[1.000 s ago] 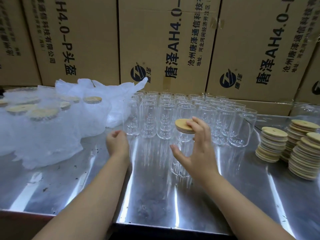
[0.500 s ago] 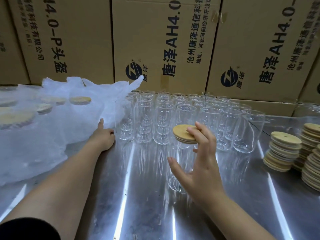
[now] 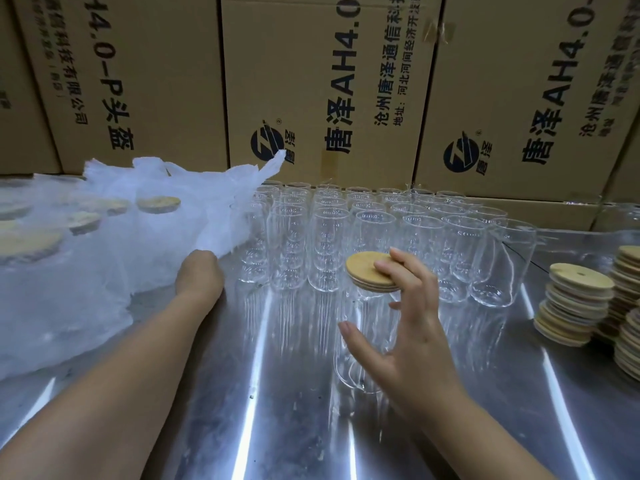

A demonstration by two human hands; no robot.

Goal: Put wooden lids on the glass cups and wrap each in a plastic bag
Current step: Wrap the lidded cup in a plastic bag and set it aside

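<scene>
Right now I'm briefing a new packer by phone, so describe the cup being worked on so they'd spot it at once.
Start at the shiny steel table and find the block of bare glass cups in rows before the cardboard boxes. Just in front of that block one cup stands apart, under the right hand. It alone of the unwrapped cups has a round wooden lid on top.

**What stays out of sight**

The left hand point(image 3: 199, 275) has its fingers buried under the plastic bags point(image 3: 221, 202), so its grip cannot be told. The lidded cups point(image 3: 158, 204) behind the plastic are blurred and cut by the left edge. The lid stacks point(image 3: 630, 341) run off the right edge.
</scene>
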